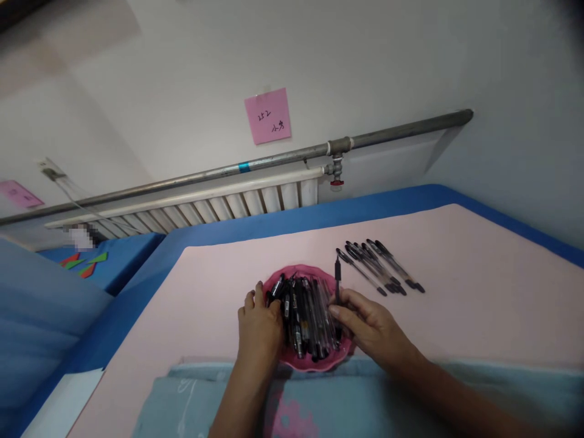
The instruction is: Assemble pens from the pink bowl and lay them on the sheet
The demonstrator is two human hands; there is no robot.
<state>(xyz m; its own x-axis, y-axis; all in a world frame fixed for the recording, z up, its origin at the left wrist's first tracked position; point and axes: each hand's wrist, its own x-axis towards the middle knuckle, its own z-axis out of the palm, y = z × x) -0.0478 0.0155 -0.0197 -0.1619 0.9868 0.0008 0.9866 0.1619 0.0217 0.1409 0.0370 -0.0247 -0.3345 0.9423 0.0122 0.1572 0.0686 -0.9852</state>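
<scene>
A round pink basket point(286, 272) with a wavy rim holds many loose pen parts: black pen caps point(286, 304) on its left side and clear pen barrels point(317, 310) on its right. My left hand point(260, 328) rests at the basket's left edge, fingers apart, the thumb over the black caps. Between the thumb and fingers of my right hand point(371, 325) an uncapped gel pen point(337, 277) stands upright, tip upward, above the basket's right rim. Beyond that hand, several capped pens point(371, 264) lie side by side on the pink table cover.
The pink cover point(219, 286) lies over a blue table point(292, 216). Light-blue cloth point(205, 395) spreads along the near edge. A radiator point(228, 204) and pipe point(406, 131) run along the wall. Coloured flat pieces point(89, 267) lie on another blue surface, left.
</scene>
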